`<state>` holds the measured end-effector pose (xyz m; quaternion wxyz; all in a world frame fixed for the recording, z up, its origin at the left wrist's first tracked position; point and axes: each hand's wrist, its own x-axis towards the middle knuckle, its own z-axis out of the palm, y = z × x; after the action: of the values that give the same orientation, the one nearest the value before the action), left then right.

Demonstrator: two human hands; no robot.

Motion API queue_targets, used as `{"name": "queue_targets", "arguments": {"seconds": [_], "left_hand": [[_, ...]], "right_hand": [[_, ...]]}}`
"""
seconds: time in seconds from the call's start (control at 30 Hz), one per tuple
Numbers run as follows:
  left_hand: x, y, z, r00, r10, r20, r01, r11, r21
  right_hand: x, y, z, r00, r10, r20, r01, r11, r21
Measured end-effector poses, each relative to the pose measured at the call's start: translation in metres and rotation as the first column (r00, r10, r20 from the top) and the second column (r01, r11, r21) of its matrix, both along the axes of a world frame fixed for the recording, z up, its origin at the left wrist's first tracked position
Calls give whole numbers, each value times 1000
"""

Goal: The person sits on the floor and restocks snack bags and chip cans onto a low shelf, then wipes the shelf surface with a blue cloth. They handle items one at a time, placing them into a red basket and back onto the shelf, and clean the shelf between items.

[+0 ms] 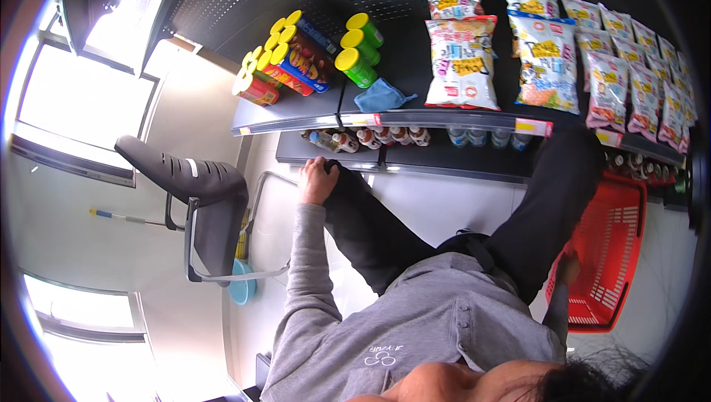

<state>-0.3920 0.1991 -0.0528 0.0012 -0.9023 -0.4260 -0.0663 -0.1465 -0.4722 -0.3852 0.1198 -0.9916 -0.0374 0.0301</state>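
My left hand point(318, 181) rests on the knee of my black trousers point(366, 224), its fingers bent over the cloth. Low on the right, in shadow, my right hand point(567, 268) is beside the near side of a red plastic shopping basket point(602, 313). Whether its fingers grip the basket cannot be made out. Before me stands a black store shelf point(394, 82). A folded blue cloth point(383, 96) lies at its front edge, next to green cans with yellow lids point(355, 68). Large snack bags point(462, 63) stand farther right.
Several chip cans point(300, 68) fill the shelf's left end; small snack bags point(608, 91) stand in rows at right. Bottles point(383, 136) occupy the lower shelf. At left are a black office chair point(214, 235), a blue basin point(243, 282) and a mop handle point(130, 218).
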Motion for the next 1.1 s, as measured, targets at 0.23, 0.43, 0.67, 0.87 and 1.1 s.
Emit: {"name": "queue_targets", "arguments": {"seconds": [0.23,0.43,0.67,0.87,1.1], "left_hand": [[7,4,2,979,197,-56,-191,977,95],[-1,37,15,974,224,11,-225,974,20],[-17,94,21,987,153,57,-155,988,21],[-40,177,17,990,135,36,-131,986,-99],[-84,280,17,994,19,111,-1,987,-161]], "right_hand": [[5,-31,-31,972,-205,-116,167,946,-278],[21,-58,-36,986,-130,-106,61,865,-499],[32,-66,-25,986,-85,-146,-27,773,-634],[40,-90,-18,974,-9,-228,-169,641,-749],[40,-44,-34,886,120,-449,-452,447,-772]]}}
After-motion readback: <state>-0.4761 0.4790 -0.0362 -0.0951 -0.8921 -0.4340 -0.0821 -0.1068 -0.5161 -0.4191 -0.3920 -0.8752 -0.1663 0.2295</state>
